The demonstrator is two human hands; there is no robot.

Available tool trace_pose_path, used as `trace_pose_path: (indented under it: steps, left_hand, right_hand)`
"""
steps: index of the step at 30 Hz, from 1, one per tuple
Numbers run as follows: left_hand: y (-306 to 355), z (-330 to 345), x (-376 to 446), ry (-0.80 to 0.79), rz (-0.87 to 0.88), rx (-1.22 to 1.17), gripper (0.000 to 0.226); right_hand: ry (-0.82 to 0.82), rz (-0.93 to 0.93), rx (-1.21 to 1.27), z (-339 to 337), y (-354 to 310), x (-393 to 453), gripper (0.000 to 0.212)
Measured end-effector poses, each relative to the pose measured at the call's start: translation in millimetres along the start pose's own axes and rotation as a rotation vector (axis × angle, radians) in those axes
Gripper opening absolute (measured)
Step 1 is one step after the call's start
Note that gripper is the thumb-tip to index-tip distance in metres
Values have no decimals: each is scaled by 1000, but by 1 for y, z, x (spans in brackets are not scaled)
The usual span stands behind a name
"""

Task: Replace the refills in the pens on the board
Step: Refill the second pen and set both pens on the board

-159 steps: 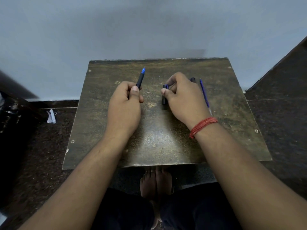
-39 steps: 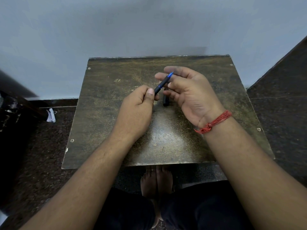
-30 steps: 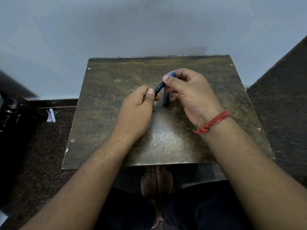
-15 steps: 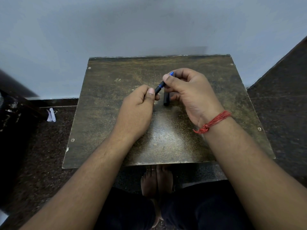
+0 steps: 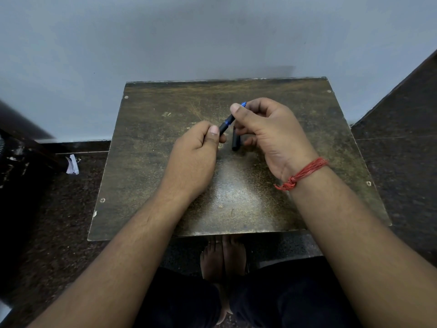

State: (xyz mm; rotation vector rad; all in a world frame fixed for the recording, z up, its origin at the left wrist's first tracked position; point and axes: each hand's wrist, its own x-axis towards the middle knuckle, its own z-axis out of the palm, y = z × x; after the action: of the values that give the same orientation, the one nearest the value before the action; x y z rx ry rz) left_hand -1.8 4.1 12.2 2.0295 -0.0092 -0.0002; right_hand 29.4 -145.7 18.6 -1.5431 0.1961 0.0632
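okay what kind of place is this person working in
Probably a plain room at home, with the person seated low: a worn board serves as desk against a bare painted wall, over a dark speckled stone floor, bare feet beneath it.

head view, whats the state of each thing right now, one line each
pen: held off the board at both ends, tilted, blue tip up and away
left hand: closed on the pen's lower end
right hand: fingers pinching the pen near the blue tip
black pen part: beside the right hand's fingers; cannot tell whether it lies on the board or is held
board: flat, worn
paper scrap: lying on the floor left of the board
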Motion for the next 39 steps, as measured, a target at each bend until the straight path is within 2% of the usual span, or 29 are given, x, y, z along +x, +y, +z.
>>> trace_pose_path:
  steps: [3, 6, 9, 14, 19, 22, 26, 39]
  left_hand:
    - [1, 0, 0, 0, -5, -2, 32]
    - [2, -1, -1, 2, -14, -2, 32]
    - [3, -1, -1, -5, -14, 11, 33]
    - [1, 0, 0, 3, -10, 2, 32]
    - [2, 0, 0, 6, -11, 4, 32]
    - [1, 0, 0, 5, -16, 8, 32]
    - [1, 0, 0, 7, -10, 17, 32]
    - [1, -1, -1, -6, 1, 34, 31]
  right_hand:
    - [-34, -17, 43, -1, -2, -1, 1]
    - [-81, 29, 167, 0, -6, -2, 24]
    - [-97, 49, 185, -1, -7, -3, 33]
    - [-32, 23, 46, 0, -5, -3, 8]
    - [-19, -13, 30, 1, -3, -3, 2]
    - [-7, -24, 110, 0, -7, -3, 14]
    - [48, -34, 196, -2, -11, -3, 20]
    - [307, -118, 439, -21, -13, 8, 10]
